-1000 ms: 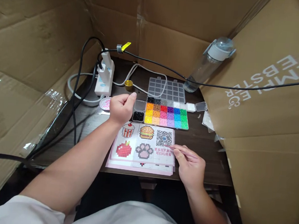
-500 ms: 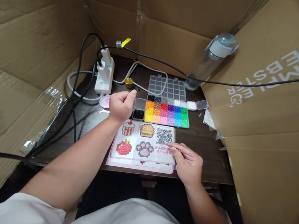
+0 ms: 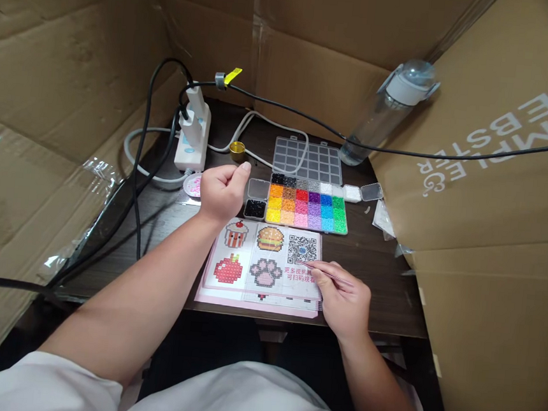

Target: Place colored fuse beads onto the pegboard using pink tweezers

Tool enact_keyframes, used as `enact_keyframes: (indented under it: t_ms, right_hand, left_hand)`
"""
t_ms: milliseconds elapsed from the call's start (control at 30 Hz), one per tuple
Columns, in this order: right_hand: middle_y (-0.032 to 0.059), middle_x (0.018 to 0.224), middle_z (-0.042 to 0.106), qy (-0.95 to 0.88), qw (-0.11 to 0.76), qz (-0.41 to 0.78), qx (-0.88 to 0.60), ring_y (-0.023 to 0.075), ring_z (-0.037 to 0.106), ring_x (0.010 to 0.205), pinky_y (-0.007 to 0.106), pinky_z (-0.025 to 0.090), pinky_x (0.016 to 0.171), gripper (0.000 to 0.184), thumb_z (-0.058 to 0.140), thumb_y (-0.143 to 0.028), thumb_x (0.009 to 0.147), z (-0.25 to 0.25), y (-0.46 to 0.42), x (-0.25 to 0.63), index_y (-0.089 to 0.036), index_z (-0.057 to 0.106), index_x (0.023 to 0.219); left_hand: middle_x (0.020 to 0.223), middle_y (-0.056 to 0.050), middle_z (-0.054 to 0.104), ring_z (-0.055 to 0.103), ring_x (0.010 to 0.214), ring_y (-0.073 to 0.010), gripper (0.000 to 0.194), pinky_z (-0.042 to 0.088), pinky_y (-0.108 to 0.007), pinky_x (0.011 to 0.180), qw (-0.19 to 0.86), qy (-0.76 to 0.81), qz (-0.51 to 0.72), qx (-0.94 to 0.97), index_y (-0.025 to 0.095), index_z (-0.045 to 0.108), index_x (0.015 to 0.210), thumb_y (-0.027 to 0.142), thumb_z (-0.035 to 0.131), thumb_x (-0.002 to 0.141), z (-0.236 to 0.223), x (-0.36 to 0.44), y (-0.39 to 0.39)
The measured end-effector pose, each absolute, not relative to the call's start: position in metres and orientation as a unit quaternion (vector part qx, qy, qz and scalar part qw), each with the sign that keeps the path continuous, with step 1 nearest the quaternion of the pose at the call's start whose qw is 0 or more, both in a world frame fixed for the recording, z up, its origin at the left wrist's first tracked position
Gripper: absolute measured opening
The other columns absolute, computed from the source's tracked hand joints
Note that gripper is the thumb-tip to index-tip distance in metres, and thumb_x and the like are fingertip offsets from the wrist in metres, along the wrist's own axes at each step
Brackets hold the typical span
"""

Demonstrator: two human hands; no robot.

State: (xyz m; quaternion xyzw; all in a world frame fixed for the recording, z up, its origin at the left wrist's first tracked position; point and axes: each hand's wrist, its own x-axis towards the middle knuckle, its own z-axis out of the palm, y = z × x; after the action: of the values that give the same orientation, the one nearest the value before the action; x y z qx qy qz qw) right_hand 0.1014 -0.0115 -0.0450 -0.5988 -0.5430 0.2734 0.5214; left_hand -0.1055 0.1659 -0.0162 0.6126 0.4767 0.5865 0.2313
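Observation:
My right hand (image 3: 345,299) is closed on thin pink tweezers (image 3: 332,274). Their tip points left, over the lower part of the QR code on the pattern sheet (image 3: 233,285). The sheet shows a cupcake, a burger, a red fruit and a paw in pixel squares, with more sheets under it. In a fist, my left hand (image 3: 222,191) stands at the sheet's upper left corner, thumb upward; what it holds, if anything, is hidden. Just right of it are a small open box of black beads (image 3: 255,209) and the sorted bead case (image 3: 307,202).
A white power strip (image 3: 194,141) with black cables stands at the back left, near a gold cup (image 3: 237,150) and a dish of pink beads (image 3: 192,185). A water bottle (image 3: 382,112) leans at the back right. Cardboard walls (image 3: 314,75) surround the desk.
Both hands keep nearly the same pose, and the tweezers stay over the QR code. Only a very slight shift of the whole view shows.

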Motion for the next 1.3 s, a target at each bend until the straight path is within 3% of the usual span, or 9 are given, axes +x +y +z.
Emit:
enact_keyframes:
  t_ms: [600, 1133, 1300]
  right_hand:
    - [0.0023, 0.088, 0.077, -0.515, 0.539, 0.267, -0.611, 0.0161, 0.071, 0.079, 0.026, 0.057, 0.07, 0.012, 0.07, -0.023, 0.083, -0.049, -0.0149, 0.1049, -0.027, 0.078, 0.09]
    - [0.0052, 0.089, 0.077, -0.508, 0.532, 0.279, -0.617, 0.019, 0.072, 0.081, 0.03, 0.06, 0.07, 0.011, 0.07, -0.026, 0.083, -0.0472, -0.014, 0.1045, -0.023, 0.078, 0.088]
    - [0.0055, 0.089, 0.077, -0.515, 0.528, 0.274, -0.618, 0.0197, 0.072, 0.081, 0.031, 0.06, 0.069, 0.011, 0.069, -0.027, 0.083, -0.0476, -0.014, 0.105, -0.023, 0.078, 0.088]
  left_hand:
    - [0.044, 0.005, 0.023, 0.022, 0.044, -0.0066, 0.054, 0.017, -0.029, 0.043, 0.227, 0.473, 0.586, 0.617, 0.017, 0.027, 0.044, 0.032, 0.057, 0.087, -0.0151, -0.1078, 0.1652]
    - [0.042, 0.004, 0.03, 0.027, 0.043, -0.0073, 0.053, 0.021, -0.031, 0.046, 0.223, 0.479, 0.587, 0.614, 0.018, 0.031, 0.044, 0.031, 0.055, 0.089, -0.0157, -0.1086, 0.1656]
    - [0.044, 0.005, 0.023, 0.021, 0.045, -0.0073, 0.054, 0.018, -0.031, 0.046, 0.213, 0.487, 0.585, 0.612, 0.018, 0.026, 0.046, 0.032, 0.06, 0.085, -0.0132, -0.107, 0.1656]
